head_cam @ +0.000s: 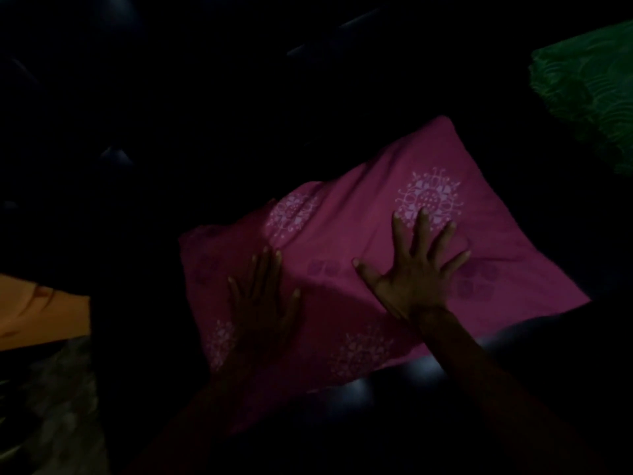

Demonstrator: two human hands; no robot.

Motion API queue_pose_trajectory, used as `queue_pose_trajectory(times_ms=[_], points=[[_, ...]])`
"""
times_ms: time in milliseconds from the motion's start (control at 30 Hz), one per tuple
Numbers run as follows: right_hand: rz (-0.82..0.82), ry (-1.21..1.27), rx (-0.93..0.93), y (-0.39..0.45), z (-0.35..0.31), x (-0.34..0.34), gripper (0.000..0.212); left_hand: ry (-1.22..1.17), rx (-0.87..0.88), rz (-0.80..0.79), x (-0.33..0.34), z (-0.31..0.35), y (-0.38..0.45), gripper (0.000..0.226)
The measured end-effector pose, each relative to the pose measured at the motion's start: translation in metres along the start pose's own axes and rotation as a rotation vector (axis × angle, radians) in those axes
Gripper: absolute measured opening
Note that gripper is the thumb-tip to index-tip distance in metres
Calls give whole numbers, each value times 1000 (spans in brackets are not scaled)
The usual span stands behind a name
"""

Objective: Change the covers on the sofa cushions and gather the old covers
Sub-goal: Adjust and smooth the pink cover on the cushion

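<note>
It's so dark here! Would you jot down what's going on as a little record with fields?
lighting: very dim, much of the frame is black
main item: pink cushion with pale floral prints, lying on a dark sofa
left hand: flat on the cushion, fingers straight
right hand: flat on the cushion, fingers spread
nearby: green patterned fabric at upper right; orange object at left edge, too dark to identify
likely action: pressing or smoothing the cover
</note>
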State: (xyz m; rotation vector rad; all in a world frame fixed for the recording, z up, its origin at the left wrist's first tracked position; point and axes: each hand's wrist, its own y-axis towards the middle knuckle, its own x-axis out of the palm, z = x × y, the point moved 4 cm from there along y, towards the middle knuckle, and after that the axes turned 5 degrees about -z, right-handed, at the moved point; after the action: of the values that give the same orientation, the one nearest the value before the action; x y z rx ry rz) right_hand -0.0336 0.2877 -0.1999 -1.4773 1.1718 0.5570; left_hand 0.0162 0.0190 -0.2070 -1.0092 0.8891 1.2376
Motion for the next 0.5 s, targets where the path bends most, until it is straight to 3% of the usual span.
queue_pose_trajectory(times_ms=[333,500], points=[[-177,76,-191,-38,-121,37,118,-28,-297,-139,-53,-103,-32,80],[-118,35,-81,-22,-104,19,119,-137,-347,-244,-57,-92,-30,97]])
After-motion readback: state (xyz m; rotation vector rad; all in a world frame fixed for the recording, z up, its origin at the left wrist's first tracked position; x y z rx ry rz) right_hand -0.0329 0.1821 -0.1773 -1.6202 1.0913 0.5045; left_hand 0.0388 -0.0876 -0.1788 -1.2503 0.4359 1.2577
